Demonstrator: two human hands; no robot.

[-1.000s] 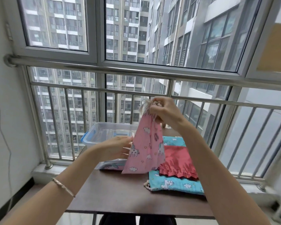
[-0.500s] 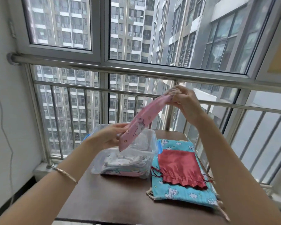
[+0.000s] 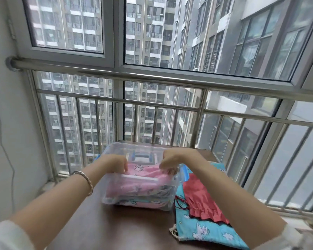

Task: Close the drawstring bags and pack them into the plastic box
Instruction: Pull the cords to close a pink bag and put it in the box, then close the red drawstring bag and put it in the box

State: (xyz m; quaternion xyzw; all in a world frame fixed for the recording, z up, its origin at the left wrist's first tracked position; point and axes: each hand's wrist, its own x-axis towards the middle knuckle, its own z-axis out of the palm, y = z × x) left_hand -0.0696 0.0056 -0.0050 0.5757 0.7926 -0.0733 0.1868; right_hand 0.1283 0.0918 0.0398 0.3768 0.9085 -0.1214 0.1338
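Pink cloth bag (image 3: 143, 170) lies in the plastic box (image 3: 116, 150); my left hand (image 3: 116, 164) and right hand (image 3: 170, 160) pinch its ends. Light, floppy stuff, best gripped by the edges.

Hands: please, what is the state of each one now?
Left hand: fingers curled on the pink bag inside the box.
Right hand: fingers curled on the same bag.
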